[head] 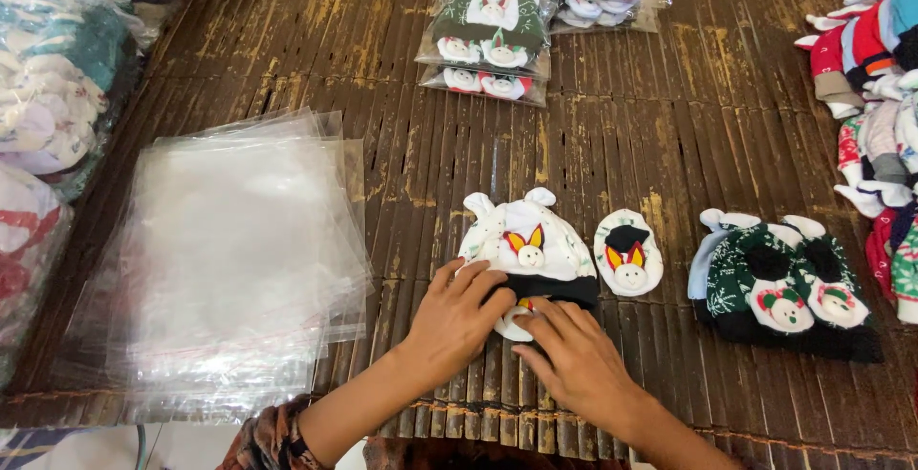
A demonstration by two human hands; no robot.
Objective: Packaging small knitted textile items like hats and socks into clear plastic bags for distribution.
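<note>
A white baby cap (529, 245) with a small rabbit face and a black band lies on the brown slatted mat (612, 135). My left hand (457, 315) rests on the cap's lower left edge. My right hand (574, 355) presses a small white mitten (516, 325) just below the band; the mitten is mostly hidden under both hands. A second white mitten (628, 252) with a rabbit face lies apart to the right of the cap.
A stack of clear plastic bags (229, 250) lies at the left. A dark green cap and mitten set (779, 284) sits at the right. Bagged sets (492, 25) lie at the far middle. Loose caps pile at the right edge (875, 97) and left edge (48, 87).
</note>
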